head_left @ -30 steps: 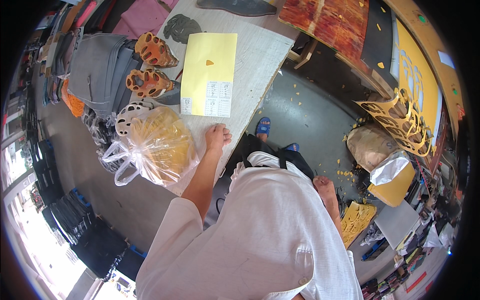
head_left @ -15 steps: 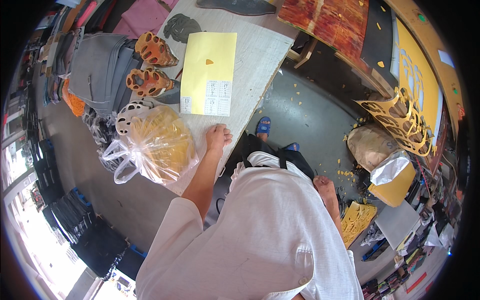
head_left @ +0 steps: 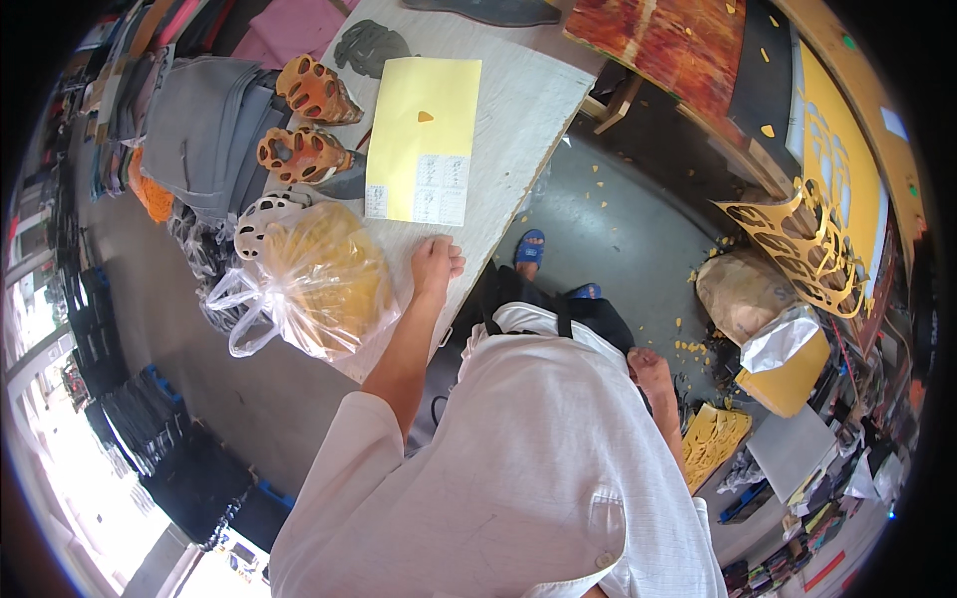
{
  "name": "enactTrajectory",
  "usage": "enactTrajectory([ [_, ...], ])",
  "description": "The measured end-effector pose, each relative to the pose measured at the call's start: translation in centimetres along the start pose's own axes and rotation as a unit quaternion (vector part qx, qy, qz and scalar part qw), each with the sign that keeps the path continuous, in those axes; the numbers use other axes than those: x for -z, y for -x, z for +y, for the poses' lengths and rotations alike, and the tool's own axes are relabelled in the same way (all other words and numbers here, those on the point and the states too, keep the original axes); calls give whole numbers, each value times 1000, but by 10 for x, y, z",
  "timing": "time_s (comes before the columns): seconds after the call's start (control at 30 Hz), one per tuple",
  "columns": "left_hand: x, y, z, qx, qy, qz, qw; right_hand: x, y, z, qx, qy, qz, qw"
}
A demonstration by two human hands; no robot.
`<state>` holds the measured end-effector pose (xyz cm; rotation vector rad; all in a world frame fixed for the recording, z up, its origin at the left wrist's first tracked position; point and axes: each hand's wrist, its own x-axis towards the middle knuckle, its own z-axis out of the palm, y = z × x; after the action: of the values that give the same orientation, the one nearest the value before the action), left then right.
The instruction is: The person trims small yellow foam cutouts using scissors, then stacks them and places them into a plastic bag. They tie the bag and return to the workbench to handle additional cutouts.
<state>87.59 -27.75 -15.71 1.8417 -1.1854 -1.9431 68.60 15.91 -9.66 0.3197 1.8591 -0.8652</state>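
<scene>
My left hand [head_left: 436, 267] rests on the edge of the pale wooden table [head_left: 508, 130], its fingers curled in with nothing showing in them. Just beyond it lies a yellow sheet [head_left: 424, 90] with printed white labels along its near end and a small orange-yellow cut piece [head_left: 426, 118] on top. Left of my forearm sits a clear plastic bag [head_left: 324, 284] filled with yellow pieces, its handles tied up. My right hand [head_left: 650, 369] hangs by my side, apart from the table, with its fingers folded; no object shows in it.
Orange perforated shoe-like forms [head_left: 317, 90] and a white perforated one [head_left: 264, 221] stand left of the sheet. Grey folded material [head_left: 204, 135] is stacked farther left. At right are a brown sack [head_left: 743, 294] and a cut-out yellow sheet [head_left: 797, 239]; yellow scraps litter the floor [head_left: 608, 229].
The whole view has shifted slightly, with the table's things appearing a little higher and farther right. Both hands keep nearly the same place and pose.
</scene>
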Motion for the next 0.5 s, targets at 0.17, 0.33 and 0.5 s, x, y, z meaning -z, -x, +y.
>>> enactTrajectory([
  [0.17, 6, -10, 8, -255, -253, 87, 929, 1, -8, -5, 5, 25, -3, 1000],
  [0.33, 7, -17, 25, -410, -347, 110, 836, 9, -19, -27, 6, 62, -38, 997],
  [0.5, 6, -8, 34, -387, -363, 127, 838, 11, -45, -61, 69, 119, -104, 985],
])
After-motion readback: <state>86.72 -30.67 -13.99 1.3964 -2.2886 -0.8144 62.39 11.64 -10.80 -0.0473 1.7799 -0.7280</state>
